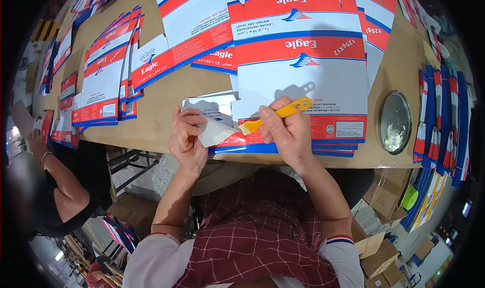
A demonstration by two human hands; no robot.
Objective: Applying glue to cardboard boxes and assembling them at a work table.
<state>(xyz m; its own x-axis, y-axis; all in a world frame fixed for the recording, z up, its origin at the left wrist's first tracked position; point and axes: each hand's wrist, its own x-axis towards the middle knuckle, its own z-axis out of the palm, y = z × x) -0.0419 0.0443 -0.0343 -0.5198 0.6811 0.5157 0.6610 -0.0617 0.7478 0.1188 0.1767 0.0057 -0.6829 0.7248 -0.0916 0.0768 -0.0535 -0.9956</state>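
My left hand (pixel 188 137) pinches a white cardboard flap (pixel 216 132) and bends it up at the near edge of the table. My right hand (pixel 286 131) grips a yellow brush (pixel 282 111) by its handle, which has holes at the end. The brush's pale tip meets the flap, or lies very close to it. Just beyond, a flat white, red and blue carton (pixel 301 78) lies on a stack of similar ones, partly under my right hand. To the right rests a round metal dish (pixel 386 136) with whitish paste in it.
More flat cartons (pixel 101 80) lie in piles on the brown table (pixel 161 93), and others stand in a row (pixel 442 121) at the right edge. A co-worker's arm (pixel 65 184) reaches to cartons at the left. Open brown boxes (pixel 386 192) sit below, on the right.
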